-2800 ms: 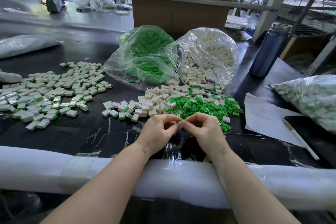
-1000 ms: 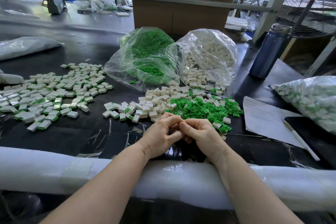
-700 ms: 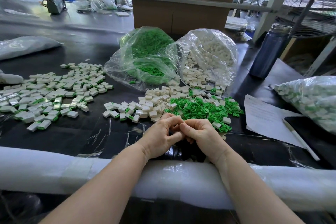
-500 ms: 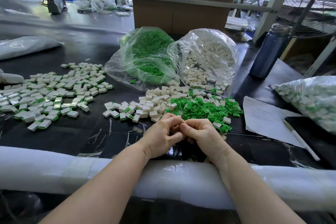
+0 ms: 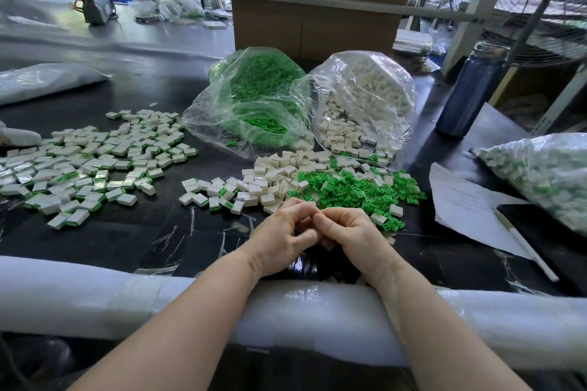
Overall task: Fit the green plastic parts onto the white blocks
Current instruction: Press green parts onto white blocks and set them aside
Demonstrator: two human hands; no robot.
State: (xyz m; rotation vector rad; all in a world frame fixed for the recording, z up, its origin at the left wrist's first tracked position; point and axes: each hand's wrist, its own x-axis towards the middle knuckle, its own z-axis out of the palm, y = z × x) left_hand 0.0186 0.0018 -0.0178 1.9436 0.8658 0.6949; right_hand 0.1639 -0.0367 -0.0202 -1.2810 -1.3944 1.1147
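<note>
1. Forearms rest on the white foam-wrapped table edge [image 5: 95, 292]. My left hand [image 5: 281, 236] and right hand [image 5: 352, 232] meet knuckle to knuckle just above the black tabletop [image 5: 127, 238], fingers of both curled inward. What they pinch is hidden between them; I cannot tell if a piece is there.
2. Step in hand, my judgement: pressing one green part into one white block.
3. Just beyond the hands: loose green plastic clips [image 5: 352, 189] heaped beside loose white rectangular blocks [image 5: 273, 179], touching at the seam.
4. Left, well apart: spread of assembled white blocks with green edges [image 5: 82, 165].
5. Further back: clear bag of green parts [image 5: 254, 98] beside clear bag of white blocks [image 5: 365, 98], both open toward me.
6. Next move calls for setting the finished piece leftward, then picking one clip and one block from the near heaps.
</note>
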